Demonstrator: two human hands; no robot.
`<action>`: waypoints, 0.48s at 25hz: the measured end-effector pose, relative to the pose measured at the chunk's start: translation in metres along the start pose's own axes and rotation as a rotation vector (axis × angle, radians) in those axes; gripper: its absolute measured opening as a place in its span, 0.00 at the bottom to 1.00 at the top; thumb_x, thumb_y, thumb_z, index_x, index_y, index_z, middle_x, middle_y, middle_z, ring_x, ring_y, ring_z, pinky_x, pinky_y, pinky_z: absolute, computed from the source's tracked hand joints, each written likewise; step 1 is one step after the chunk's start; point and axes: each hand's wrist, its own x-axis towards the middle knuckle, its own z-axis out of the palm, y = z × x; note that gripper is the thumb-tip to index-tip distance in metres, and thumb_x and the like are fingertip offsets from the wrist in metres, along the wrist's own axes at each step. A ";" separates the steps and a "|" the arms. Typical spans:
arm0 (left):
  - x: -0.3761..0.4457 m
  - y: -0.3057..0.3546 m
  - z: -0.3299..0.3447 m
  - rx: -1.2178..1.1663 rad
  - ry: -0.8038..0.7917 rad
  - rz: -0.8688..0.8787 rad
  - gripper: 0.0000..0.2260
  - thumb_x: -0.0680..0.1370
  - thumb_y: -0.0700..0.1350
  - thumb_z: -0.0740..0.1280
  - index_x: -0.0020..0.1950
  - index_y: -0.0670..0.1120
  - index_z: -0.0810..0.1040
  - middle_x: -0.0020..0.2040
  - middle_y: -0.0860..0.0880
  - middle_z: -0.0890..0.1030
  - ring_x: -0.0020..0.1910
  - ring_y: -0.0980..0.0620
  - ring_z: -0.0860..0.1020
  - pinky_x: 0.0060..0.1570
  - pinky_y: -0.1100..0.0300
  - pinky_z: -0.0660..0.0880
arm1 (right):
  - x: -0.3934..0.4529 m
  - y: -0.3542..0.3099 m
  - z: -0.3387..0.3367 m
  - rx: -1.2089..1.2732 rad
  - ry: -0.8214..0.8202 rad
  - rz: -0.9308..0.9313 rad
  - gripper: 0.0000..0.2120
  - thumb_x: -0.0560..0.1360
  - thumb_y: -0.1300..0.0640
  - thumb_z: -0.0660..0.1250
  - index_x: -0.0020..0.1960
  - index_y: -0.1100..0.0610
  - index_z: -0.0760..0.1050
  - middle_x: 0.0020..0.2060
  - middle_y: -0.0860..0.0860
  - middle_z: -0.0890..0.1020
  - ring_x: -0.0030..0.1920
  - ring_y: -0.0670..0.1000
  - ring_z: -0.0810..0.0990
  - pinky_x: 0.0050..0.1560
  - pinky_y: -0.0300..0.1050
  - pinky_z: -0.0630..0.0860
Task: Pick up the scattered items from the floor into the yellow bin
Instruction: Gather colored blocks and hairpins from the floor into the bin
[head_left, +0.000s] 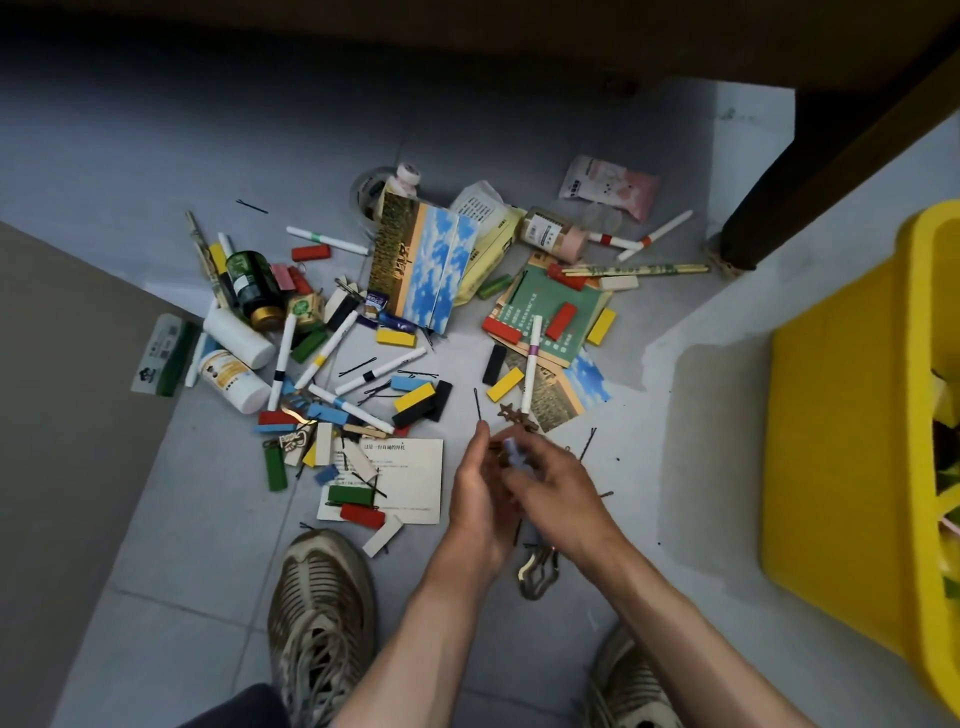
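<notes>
Scattered items cover the grey floor: coloured wooden blocks (413, 397), white markers (532, 364), bottles (249, 283), cards (421, 262) and black hairpins (358, 366). The yellow bin (831, 467) stands at the right edge with some things inside. My left hand (478, 493) and my right hand (556, 488) meet above the floor, below the pile. The left pinches a black hairpin (476, 404) upright, along with other small pieces. The right grips a small bluish piece (511, 453), blurred. A brown star-shaped piece (511, 415) lies just beyond the fingers.
A dark table leg (753, 228) stands at the back right. My two shoes (322, 618) are planted at the bottom. A gold carabiner clip (537, 574) lies under my right wrist. A white printed card (410, 478) lies left of my hands.
</notes>
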 end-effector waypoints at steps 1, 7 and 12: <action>-0.001 0.002 0.000 -0.009 0.012 0.014 0.19 0.78 0.55 0.62 0.52 0.43 0.84 0.47 0.42 0.84 0.48 0.45 0.83 0.50 0.52 0.76 | -0.007 -0.003 -0.001 0.021 -0.067 -0.025 0.16 0.76 0.59 0.63 0.59 0.43 0.78 0.53 0.39 0.83 0.53 0.38 0.80 0.54 0.37 0.76; -0.002 0.012 -0.008 0.024 0.216 0.059 0.07 0.77 0.40 0.62 0.43 0.42 0.79 0.29 0.47 0.77 0.25 0.50 0.74 0.27 0.62 0.68 | -0.009 0.017 -0.024 -0.309 0.293 -0.055 0.10 0.76 0.52 0.67 0.57 0.48 0.77 0.53 0.45 0.83 0.48 0.46 0.82 0.48 0.44 0.77; -0.001 0.014 -0.027 0.146 0.300 0.070 0.08 0.79 0.44 0.62 0.42 0.43 0.77 0.29 0.48 0.76 0.25 0.51 0.73 0.30 0.60 0.68 | 0.017 0.034 0.010 -0.926 0.237 0.065 0.29 0.71 0.41 0.71 0.62 0.59 0.69 0.55 0.56 0.73 0.54 0.58 0.73 0.47 0.51 0.75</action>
